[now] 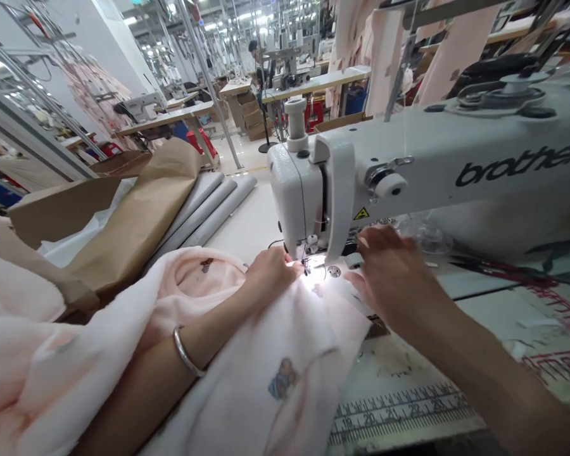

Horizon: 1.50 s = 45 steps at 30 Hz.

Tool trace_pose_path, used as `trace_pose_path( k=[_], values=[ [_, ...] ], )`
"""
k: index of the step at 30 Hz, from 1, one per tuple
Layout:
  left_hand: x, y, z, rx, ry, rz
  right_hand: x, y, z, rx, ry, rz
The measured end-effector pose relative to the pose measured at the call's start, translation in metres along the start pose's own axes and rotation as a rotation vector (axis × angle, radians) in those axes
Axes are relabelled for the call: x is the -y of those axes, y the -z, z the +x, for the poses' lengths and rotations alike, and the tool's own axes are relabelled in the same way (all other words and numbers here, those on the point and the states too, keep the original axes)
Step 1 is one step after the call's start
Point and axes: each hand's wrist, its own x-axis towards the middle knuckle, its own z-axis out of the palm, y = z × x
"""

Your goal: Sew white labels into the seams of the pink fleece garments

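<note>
A pale pink plush garment piece [247, 361] with small bear prints lies across the front of the white sewing machine [304, 183] and under its lit needle area. My left hand [273, 272], with a silver bangle on the wrist, grips the cloth close beside the presser foot [307, 265]; its fingertips are partly hidden. To the right of the needle, my right hand [392, 272] reaches under the machine arm beside a small ridged knob [354, 260]. Its thumb and curled fingers are apart, and I see nothing held between them. Whether it touches the knob is unclear.
Grey rolls [218, 206] and a cardboard box [61, 209] with brown paper [142, 209] stand at left. A ruler strip [399, 411] runs along the front table edge. Red-handled scissors [494, 269] appear to lie at right. Other sewing tables and hanging pink garments fill the background.
</note>
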Motion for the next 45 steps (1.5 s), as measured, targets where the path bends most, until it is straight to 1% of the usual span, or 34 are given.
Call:
trace_pose_path(
  k=[1, 2, 4, 6, 7, 10, 12, 15, 17, 21, 25, 28, 31, 35, 38, 41, 43, 45],
  values=[
    [0.001, -0.001, 0.0, 0.002, 0.001, -0.007, 0.005, 0.004, -0.01, 0.011, 0.004, -0.024],
    [0.002, -0.001, 0.0, 0.004, -0.001, -0.016, 0.01, 0.006, -0.018, 0.049, 0.017, -0.019],
    [0.003, -0.001, 0.0, 0.006, -0.004, -0.035, 0.02, 0.007, -0.028, 0.176, 0.067, 0.037],
    [0.002, 0.0, 0.0, 0.009, -0.003, -0.049, 0.025, 0.002, -0.029, 0.271, 0.12, 0.074],
    [0.002, 0.0, -0.001, 0.01, 0.0, -0.054, 0.026, -0.001, -0.026, 0.285, 0.153, 0.063],
    [0.001, 0.002, -0.002, 0.017, 0.008, -0.067, 0.02, -0.007, -0.016, 0.223, 0.292, 0.039],
    [0.001, 0.002, -0.002, 0.022, 0.011, -0.077, 0.013, -0.008, -0.013, 0.189, 0.349, 0.056],
    [0.003, 0.002, -0.002, 0.023, 0.009, -0.092, 0.006, -0.006, -0.017, 0.168, 0.346, 0.058],
    [0.004, 0.001, -0.002, 0.021, 0.006, -0.099, 0.007, -0.005, -0.019, 0.177, 0.344, 0.046],
    [0.004, 0.0, -0.002, 0.018, 0.007, -0.098, 0.012, -0.004, -0.015, 0.206, 0.398, 0.045],
    [0.002, 0.002, -0.002, 0.043, 0.024, -0.083, 0.0, 0.001, -0.01, 0.186, 0.367, 0.072],
    [-0.002, 0.004, -0.003, 0.062, 0.049, -0.068, -0.011, 0.005, -0.01, 0.229, 0.34, 0.057],
    [-0.003, 0.003, -0.004, 0.046, 0.065, -0.045, -0.013, 0.006, -0.014, 0.26, 0.34, 0.01],
    [-0.003, -0.002, -0.008, -0.004, 0.075, -0.004, -0.006, 0.003, -0.021, 0.256, 0.337, -0.042],
    [-0.001, -0.004, -0.008, -0.017, 0.062, 0.005, 0.0, 0.0, -0.028, 0.247, 0.311, -0.047],
    [0.002, 0.0, -0.004, 0.014, 0.012, -0.017, 0.012, -0.008, -0.036, 0.161, 0.269, -0.057],
    [0.003, 0.006, 0.001, 0.057, -0.046, -0.044, 0.026, -0.017, -0.042, 0.068, 0.216, -0.081],
    [0.004, 0.011, 0.006, 0.095, -0.113, -0.071, 0.043, -0.026, -0.046, 0.006, 0.156, -0.125]
  ],
)
